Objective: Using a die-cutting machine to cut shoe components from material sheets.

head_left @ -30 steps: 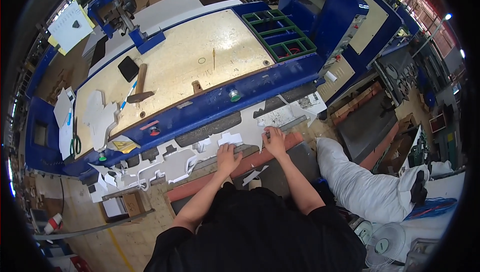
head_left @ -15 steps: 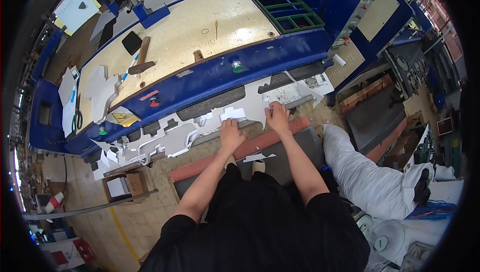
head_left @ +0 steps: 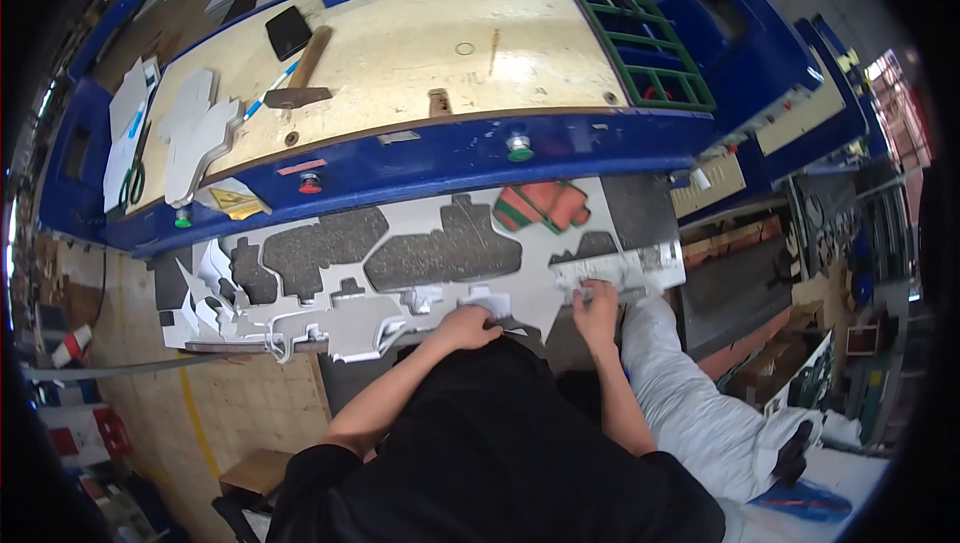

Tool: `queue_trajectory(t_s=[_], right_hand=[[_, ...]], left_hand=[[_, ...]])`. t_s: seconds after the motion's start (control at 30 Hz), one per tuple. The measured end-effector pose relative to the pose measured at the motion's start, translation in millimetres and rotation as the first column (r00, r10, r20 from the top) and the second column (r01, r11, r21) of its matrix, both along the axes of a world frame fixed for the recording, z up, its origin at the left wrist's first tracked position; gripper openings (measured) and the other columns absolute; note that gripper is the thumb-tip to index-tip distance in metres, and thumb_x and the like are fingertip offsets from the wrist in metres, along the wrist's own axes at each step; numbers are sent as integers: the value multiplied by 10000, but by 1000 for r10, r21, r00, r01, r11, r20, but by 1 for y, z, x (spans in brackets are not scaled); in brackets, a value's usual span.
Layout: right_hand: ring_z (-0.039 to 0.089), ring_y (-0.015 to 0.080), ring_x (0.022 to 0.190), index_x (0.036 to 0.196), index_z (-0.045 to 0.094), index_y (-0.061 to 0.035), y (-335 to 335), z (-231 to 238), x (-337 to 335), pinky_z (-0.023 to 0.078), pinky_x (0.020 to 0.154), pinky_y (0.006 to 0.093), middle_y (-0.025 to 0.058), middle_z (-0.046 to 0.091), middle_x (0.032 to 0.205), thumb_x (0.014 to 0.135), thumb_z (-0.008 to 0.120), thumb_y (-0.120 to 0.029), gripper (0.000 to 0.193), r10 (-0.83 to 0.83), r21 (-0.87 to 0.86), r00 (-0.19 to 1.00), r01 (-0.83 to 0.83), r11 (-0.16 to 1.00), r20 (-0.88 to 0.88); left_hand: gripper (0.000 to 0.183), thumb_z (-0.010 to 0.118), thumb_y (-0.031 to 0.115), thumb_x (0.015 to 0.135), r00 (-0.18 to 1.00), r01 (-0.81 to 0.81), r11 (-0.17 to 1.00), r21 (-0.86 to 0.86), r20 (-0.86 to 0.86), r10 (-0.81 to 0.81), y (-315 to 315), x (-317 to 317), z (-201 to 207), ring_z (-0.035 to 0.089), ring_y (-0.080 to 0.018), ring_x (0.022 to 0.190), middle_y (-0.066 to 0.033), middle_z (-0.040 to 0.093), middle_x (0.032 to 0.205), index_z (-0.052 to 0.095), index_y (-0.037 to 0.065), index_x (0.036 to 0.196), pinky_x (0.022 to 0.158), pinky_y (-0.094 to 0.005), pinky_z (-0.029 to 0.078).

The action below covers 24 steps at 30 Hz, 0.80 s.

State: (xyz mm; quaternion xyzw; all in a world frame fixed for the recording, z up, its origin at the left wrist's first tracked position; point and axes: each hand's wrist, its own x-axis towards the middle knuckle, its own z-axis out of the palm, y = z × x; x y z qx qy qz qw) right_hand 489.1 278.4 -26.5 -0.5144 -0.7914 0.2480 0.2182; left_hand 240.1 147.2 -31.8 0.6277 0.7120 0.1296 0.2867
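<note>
A pale grey sheet with cut-out holes (head_left: 410, 215) lies over a dark board (head_left: 650, 211) that juts from under the blue machine's front. My left hand (head_left: 468, 329) is closed at the board's near edge, fingers curled beside a small white scrap (head_left: 487, 301); its fingertips are partly hidden. My right hand (head_left: 598, 313) is closed farther right, its bent fingertips over the edge by a worn whitish strip (head_left: 600, 269). Beyond it, a red and green cutting die (head_left: 541, 205) rests on the sheet. Torn, curled scraps (head_left: 215, 268) hang at the sheet's left end.
On the cream worktop (head_left: 400, 53) lie a hammer (head_left: 300, 95), a black phone-like slab (head_left: 288, 33) and stacked grey cut pieces (head_left: 192, 148). Scissors (head_left: 132, 183) lie left. A green frame (head_left: 650, 43) sits far right. A white stuffed bag (head_left: 665, 393) stands beside my right arm.
The board and its sheet have come out toward my body, both hands at its edge. The red and green die now shows. The reddish strip on the floor is now covered.
</note>
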Motion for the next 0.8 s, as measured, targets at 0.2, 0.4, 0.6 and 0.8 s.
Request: queue_trajectory(t_s=[0.2, 0.4, 0.6, 0.8], right_hand=[[470, 397, 1167, 1357, 400, -11, 58, 40, -91, 327, 1024, 507, 240, 520, 1215, 813, 675, -487, 774, -170, 286, 962, 104, 952, 214], [459, 458, 1095, 1482, 240, -19, 70, -4, -139, 307, 963, 577, 326, 451, 1175, 756, 560, -737, 1070, -285, 223, 772, 189, 956, 568], [458, 424, 1015, 1530, 73, -172, 79, -15, -139, 317, 920, 527, 308, 427, 1121, 642, 610, -810, 1219, -303, -138, 729, 477, 868, 614], [445, 441, 1191, 1486, 50, -227, 96, 12, -156, 343, 1007, 527, 281, 402, 1269, 521, 751, -729, 1294, -189, -403, 671, 620, 673, 717]], left_hand=[[304, 555, 255, 913, 932, -358, 929, 95, 87, 351, 118, -60, 22, 657, -332, 956, -197, 683, 972, 658, 114, 1161, 833, -398, 517], [508, 502, 373, 945, 961, 58, 940, 337, -274, 38, 137, -47, -32, 141, -436, 1436, -208, 206, 1556, 416, 332, 1444, 1127, -607, 112], [508, 464, 395, 950, 979, 58, 955, 292, -203, 3, 116, -37, -43, 99, -430, 1451, -199, 145, 1581, 398, 358, 1453, 1118, -647, 73], [495, 448, 403, 954, 979, 35, 954, 296, -201, 27, 94, -43, -47, 102, -417, 1455, -189, 159, 1580, 408, 360, 1446, 1130, -625, 64]])
